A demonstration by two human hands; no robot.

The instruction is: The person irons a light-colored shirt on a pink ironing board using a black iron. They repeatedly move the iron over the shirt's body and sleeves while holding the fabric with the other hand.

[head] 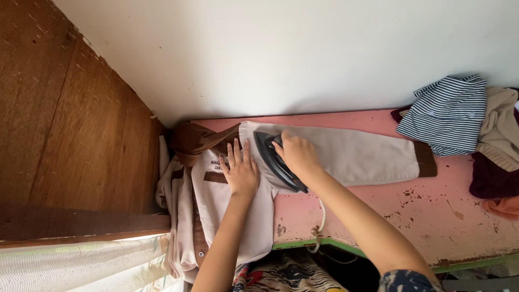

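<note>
A beige shirt with brown collar and trim (346, 154) lies on a pink table (432, 205), one sleeve stretched to the right. My left hand (239, 170) presses flat on the shirt's chest, fingers spread. My right hand (296, 153) grips the handle of a dark iron (273, 162), which rests on the shirt near the shoulder. The iron's white cord (321, 216) hangs over the table's front edge.
A pile of clothes sits at the table's right end: a striped navy-and-white shirt (448, 113), a beige garment (503, 127) and dark red cloth (492, 178). A brown wooden panel (70, 124) stands at left. Patterned fabric (286, 273) lies below the table.
</note>
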